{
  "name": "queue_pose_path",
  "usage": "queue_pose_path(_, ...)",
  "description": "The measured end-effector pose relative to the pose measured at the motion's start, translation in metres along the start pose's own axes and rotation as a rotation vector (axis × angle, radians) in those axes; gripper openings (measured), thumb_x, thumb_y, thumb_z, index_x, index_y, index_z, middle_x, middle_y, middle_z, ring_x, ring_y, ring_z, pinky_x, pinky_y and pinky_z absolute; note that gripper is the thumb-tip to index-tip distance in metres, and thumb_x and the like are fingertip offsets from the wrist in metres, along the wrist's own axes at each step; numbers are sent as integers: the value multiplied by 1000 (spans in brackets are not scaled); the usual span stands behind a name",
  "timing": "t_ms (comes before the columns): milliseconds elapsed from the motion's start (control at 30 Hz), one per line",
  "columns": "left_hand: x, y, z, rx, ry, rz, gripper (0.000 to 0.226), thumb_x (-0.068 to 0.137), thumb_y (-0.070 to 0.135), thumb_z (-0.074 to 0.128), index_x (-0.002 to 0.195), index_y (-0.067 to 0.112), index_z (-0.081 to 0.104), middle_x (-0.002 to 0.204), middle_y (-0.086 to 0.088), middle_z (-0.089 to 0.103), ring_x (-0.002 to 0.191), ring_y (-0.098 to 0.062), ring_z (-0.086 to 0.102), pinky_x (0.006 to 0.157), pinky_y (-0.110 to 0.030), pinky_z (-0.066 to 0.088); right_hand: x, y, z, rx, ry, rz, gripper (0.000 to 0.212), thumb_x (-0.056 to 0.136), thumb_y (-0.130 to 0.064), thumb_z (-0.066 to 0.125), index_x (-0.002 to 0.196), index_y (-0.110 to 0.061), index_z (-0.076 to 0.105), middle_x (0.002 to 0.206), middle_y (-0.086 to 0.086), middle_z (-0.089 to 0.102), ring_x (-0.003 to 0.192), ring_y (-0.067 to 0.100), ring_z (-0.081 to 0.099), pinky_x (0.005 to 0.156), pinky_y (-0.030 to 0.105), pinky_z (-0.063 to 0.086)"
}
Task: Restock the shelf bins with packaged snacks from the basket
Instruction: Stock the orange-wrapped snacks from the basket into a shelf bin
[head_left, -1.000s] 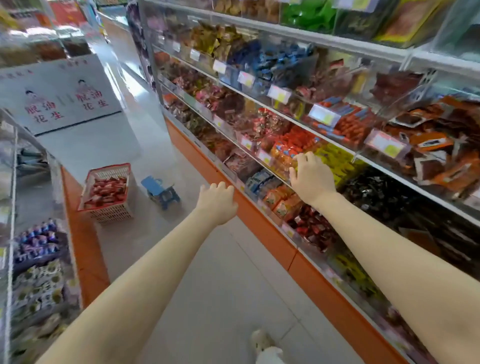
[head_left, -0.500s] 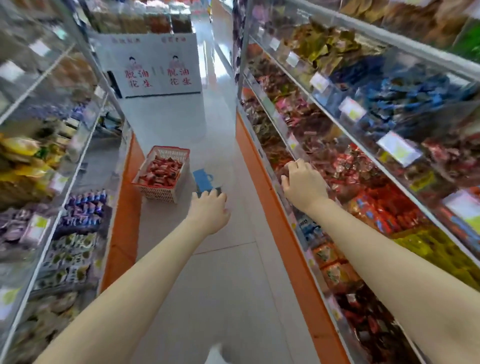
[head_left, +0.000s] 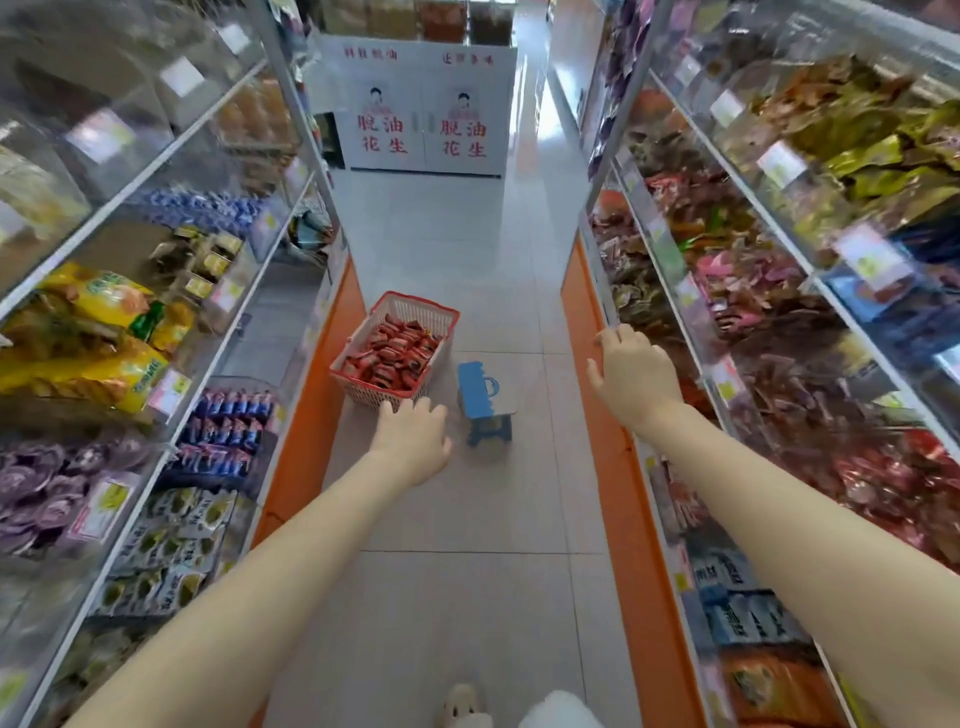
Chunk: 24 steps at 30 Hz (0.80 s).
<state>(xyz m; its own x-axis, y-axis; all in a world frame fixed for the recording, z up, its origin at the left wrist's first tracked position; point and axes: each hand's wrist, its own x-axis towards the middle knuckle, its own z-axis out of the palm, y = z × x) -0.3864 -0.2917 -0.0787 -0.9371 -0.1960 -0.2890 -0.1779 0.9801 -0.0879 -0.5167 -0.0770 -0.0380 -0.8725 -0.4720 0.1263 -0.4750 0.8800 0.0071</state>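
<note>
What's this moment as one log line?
left hand: open, empty, toward red basket | right hand: open, at right shelf edge | red basket: floor, holds red snack packs | blue stool: beside red basket

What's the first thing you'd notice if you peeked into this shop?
A red basket heaped with red snack packs sits on the floor mid-aisle, a little blue stool just to its right. Nearer, the left hand stretches open toward the basket, and the right hand is at the edge of the right-hand shelf.

Snack shop aisle.
Shelves (head_left: 737, 171) both sides, clear bins of packaged snacks (head_left: 98, 332), price tags (head_left: 782, 163), tiled floor (head_left: 467, 519).
</note>
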Motion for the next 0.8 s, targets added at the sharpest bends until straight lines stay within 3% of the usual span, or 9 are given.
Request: queue_pose_path(800, 335, 12, -51, -250, -120, -258, 39, 96, 32, 38, 130, 14, 46, 131, -9, 47, 122, -28, 44, 101, -43, 30, 398, 95, 69, 0, -129, -272, 34, 96, -24, 44, 126, -9, 51, 124, 10, 52, 112, 27, 50, 89, 34, 40)
